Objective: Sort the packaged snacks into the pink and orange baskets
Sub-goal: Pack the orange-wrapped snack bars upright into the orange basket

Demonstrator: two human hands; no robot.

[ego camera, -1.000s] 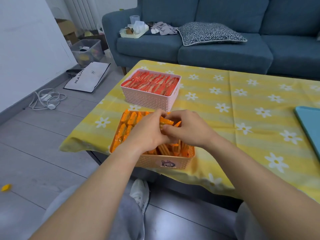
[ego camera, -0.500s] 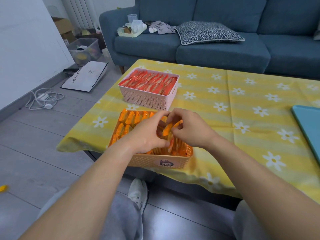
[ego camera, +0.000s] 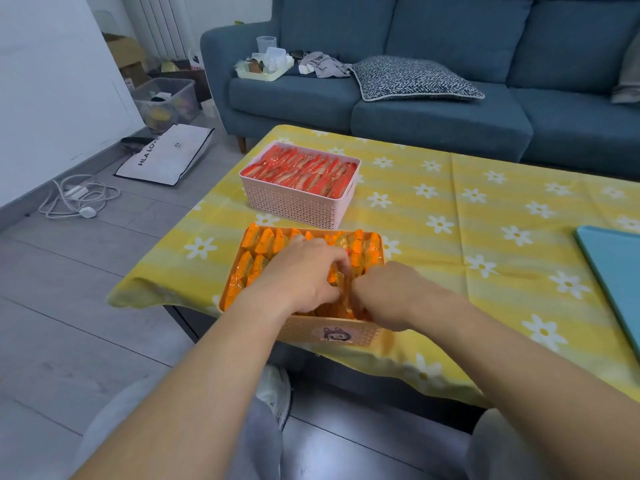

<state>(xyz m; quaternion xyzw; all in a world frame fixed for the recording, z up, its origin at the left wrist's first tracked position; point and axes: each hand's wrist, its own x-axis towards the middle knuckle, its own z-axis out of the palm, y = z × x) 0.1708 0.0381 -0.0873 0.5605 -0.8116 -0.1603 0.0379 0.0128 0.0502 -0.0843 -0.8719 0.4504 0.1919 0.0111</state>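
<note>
The orange packets (ego camera: 263, 244) are seen as small glossy foil sachets with crimped ends, stood on edge in tight rows. They fill the orange basket (ego camera: 300, 328), a rectangular plastic crate with a fine lattice wall and a round cartoon sticker (ego camera: 334, 334) on its near face. The left hand (ego camera: 300, 276) is held palm down over the middle of the rows. Its fingers (ego camera: 325, 257) are curled down among the packets, and a few packets are pinched between fingertips and thumb. More rows are left exposed to the left of those fingers and just beyond them. The right hand (ego camera: 388, 296) is bent at the wrist over the basket's near right corner, touching the packets beside the left thumb. Its fingertips are hidden behind the knuckles, so whether anything is gripped cannot be told.

Well beyond the fingers, apart from the orange basket, the pink basket (ego camera: 294, 206) is set. It is of the same lattice moulding and is packed level with flat, shiny red packets (ego camera: 302, 172) laid slanting in overlapping rows. Both baskets are borne on a yellow tablecloth (ego camera: 450, 223), smooth, striped and printed with white daisies. Far to the right of the fingers the edge of a flat teal mat (ego camera: 616, 271) is shown.
</note>
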